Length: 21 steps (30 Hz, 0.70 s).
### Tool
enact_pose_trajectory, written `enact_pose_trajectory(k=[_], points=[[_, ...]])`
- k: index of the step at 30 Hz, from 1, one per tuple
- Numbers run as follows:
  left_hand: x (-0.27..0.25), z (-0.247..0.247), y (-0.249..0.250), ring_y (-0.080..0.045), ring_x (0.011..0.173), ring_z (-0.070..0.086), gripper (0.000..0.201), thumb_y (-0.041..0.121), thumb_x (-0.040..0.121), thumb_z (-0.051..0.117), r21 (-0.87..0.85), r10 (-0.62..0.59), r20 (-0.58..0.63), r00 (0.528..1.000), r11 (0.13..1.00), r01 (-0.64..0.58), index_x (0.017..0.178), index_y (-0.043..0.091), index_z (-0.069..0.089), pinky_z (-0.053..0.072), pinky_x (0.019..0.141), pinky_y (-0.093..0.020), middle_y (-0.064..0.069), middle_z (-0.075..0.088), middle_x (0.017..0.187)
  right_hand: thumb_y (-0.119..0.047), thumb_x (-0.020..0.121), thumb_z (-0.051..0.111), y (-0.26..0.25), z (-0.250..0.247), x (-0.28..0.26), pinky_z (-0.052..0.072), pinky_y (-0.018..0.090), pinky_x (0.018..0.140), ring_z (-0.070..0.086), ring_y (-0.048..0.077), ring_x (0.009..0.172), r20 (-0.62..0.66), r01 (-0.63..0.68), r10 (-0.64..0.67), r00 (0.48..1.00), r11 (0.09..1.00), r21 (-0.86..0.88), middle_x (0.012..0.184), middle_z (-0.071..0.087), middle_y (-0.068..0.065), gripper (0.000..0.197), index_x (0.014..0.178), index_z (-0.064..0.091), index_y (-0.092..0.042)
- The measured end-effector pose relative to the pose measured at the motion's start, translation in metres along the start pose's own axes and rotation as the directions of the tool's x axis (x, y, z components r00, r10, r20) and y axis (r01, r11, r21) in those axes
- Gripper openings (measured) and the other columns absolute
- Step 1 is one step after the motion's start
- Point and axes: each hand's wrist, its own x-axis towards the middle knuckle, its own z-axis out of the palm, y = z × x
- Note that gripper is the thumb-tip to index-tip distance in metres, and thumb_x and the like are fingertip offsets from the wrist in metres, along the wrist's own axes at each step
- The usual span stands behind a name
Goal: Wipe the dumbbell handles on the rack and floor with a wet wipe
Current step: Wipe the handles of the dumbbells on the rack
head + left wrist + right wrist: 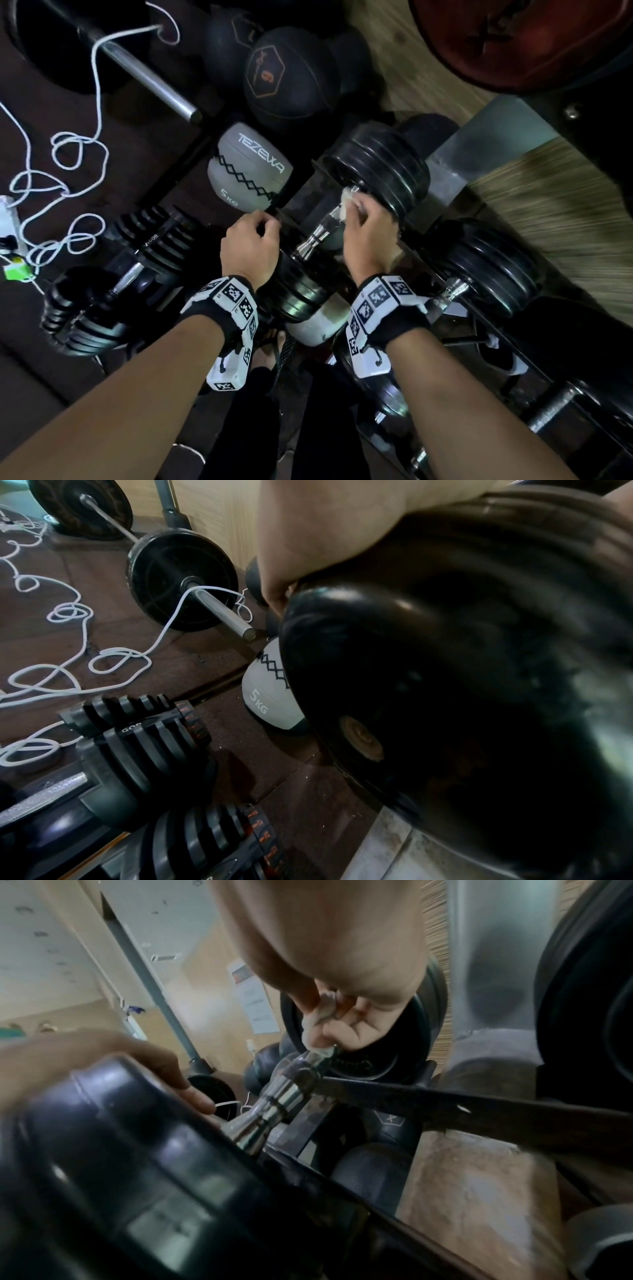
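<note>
Right hand (368,236) clenches crumpled white wipe (348,202) round chrome handle (318,233) at plate's 7 o'clock; left hand (250,248) rests curled on near black plate (298,287), grip uncertain.

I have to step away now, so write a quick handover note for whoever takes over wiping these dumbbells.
Right hand grips the wet wipe around the far end of the rack dumbbell's handle.
Left hand rests on that dumbbell's near plates, steadying it.
Done: cannot tell which handles were wiped already.
Left: finish this handle, the next rack dumbbell, then the floor dumbbells.
</note>
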Motion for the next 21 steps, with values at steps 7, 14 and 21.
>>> enact_pose_trajectory(k=[7, 14, 21], points=[[-0.005, -0.001, -0.004, -0.017, 0.079, 0.061, 0.031, 0.040, 0.086, 0.037, -0.040, 0.102, -0.037, 0.994, 0.994, -0.103, 0.092, 0.029, 0.066, 0.053, 0.081, -0.045, 0.008, 0.068, 0.088, -0.027, 0.098, 0.063, 0.020, 0.015, -0.025, 0.058, 0.044, 0.085, 0.068, 0.014, 0.090, 0.417, -0.024, 0.023, 0.909, 1.000, -0.002, 0.097, 0.074, -0.003, 0.016, 0.105, 0.074, -0.019], [-0.032, -0.016, 0.011, -0.002, 0.119, 0.056, 0.046, 0.051, 0.094, 0.050, 0.069, 0.376, 0.233, 0.897, 0.914, -0.401, 0.132, 0.028, 0.060, 0.028, 0.117, -0.040, 0.015, 0.066, 0.122, -0.021, 0.101, 0.059, 0.023, -0.015, -0.047, 0.052, 0.022, 0.076, 0.066, 0.004, 0.093, 0.502, -0.305, 0.092, 0.860, 0.882, 0.360, 0.109, 0.073, -0.001, 0.019, 0.117, 0.068, -0.020], [-0.018, -0.015, 0.060, -0.003, 0.090, 0.067, 0.019, 0.028, 0.095, 0.065, -0.007, 0.334, 0.443, 0.832, 0.929, -0.370, 0.110, 0.017, 0.070, 0.048, 0.077, -0.010, 0.010, 0.072, 0.098, -0.023, 0.102, 0.055, 0.018, -0.072, -0.050, 0.055, 0.025, 0.077, 0.070, 0.007, 0.095, 0.430, -0.250, 0.066, 0.901, 0.887, 0.387, 0.106, 0.073, -0.005, 0.026, 0.128, 0.057, -0.027]])
